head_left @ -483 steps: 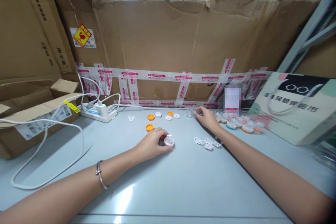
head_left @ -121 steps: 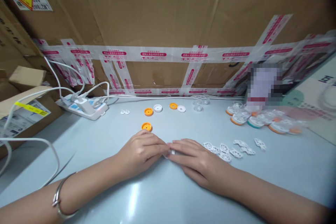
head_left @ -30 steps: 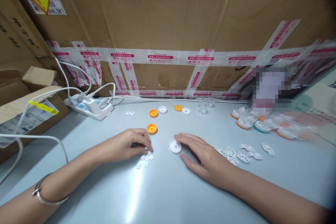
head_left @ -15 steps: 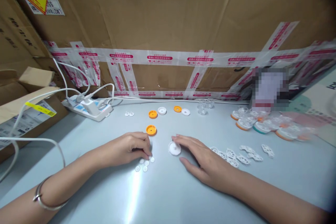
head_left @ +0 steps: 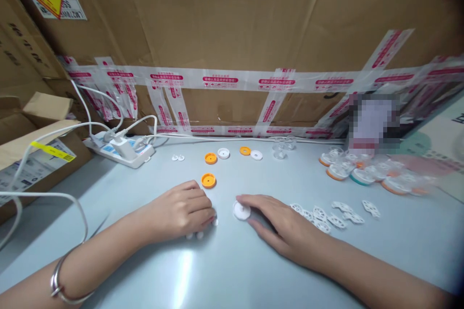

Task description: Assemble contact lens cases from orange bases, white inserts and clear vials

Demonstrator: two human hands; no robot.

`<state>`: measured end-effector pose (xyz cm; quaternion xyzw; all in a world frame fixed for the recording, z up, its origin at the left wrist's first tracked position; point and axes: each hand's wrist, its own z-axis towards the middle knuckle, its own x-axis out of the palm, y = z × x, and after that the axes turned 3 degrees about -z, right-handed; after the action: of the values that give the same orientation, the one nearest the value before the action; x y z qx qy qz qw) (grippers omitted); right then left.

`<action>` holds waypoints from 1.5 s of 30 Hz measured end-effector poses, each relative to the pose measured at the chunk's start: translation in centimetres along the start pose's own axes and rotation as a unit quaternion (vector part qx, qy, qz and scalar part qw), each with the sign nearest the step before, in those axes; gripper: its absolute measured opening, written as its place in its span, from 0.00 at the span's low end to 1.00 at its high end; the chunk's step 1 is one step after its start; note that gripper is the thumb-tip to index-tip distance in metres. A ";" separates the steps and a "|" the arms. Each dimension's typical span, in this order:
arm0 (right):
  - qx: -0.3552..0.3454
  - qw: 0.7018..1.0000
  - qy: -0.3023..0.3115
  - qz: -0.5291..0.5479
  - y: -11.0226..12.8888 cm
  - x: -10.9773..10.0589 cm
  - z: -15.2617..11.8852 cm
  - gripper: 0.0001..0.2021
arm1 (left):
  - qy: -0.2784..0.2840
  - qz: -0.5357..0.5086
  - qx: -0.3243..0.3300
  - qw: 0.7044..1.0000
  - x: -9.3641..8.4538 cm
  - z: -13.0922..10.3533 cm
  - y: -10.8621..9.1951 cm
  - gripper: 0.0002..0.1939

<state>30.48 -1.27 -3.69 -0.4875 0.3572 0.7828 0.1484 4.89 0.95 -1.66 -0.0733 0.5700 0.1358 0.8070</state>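
My left hand (head_left: 190, 210) is low over the table (head_left: 224, 270), fingers curled together above several small white discs (head_left: 199, 235); what its fingertips pinch, if anything, is hidden. My right hand (head_left: 270, 219) rests on its side, thumb and forefinger at the right edge of a round white part (head_left: 241, 210) that lies on the table. An orange ring-shaped cup (head_left: 208, 180) sits behind my left hand. Farther back are a smaller orange cup (head_left: 210, 158), a white cup (head_left: 224, 153), an orange ring (head_left: 245, 151) and a white ring (head_left: 256, 155).
White spoked pieces (head_left: 336, 221) lie right of my right hand. Clear plastic parts (head_left: 279, 150) and assembled orange and teal pieces (head_left: 360, 176) stand behind. A power strip (head_left: 136, 158) with cables and an open carton (head_left: 72, 147) are at left; a big cardboard box (head_left: 232, 19) closes the back.
My left hand has shifted slightly right and down, its fingers curling more and covering several small discs. The right thumb and forefinger have closed in on the round white part.
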 end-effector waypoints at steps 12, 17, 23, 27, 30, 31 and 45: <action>0.017 1.000 0.014 0.013 0.0 0.1 0.1 0.16 | -0.116 0.021 -0.054 0.992 1.6 1.9 -0.8 0.05; 0.020 0.999 0.016 0.023 0.1 0.1 0.1 0.16 | -0.110 0.039 -0.033 0.993 1.9 2.4 -1.3 0.05; 0.023 0.999 0.017 0.027 0.1 0.3 0.3 0.15 | -0.084 0.072 -0.016 0.994 1.9 2.7 -1.5 0.07; 0.020 0.999 0.018 0.038 0.1 0.4 0.3 0.15 | -0.075 0.069 -0.017 0.995 2.1 2.7 -1.5 0.07; 0.022 0.998 0.024 0.046 0.1 0.3 0.2 0.15 | -0.070 0.056 -0.028 0.996 2.4 2.5 -1.5 0.06; 0.022 0.998 0.025 0.048 0.1 0.3 0.2 0.15 | -0.069 0.051 -0.033 0.996 2.5 2.5 -1.5 0.06; 0.039 0.996 0.040 0.076 0.2 0.1 0.2 0.15 | -0.018 -0.111 -0.143 0.983 1.2 2.4 -1.6 0.10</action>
<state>30.21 -1.32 -3.62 -0.4836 0.4293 0.7572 0.0925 7.85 0.26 -2.03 -0.2479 0.5190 0.1268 0.8082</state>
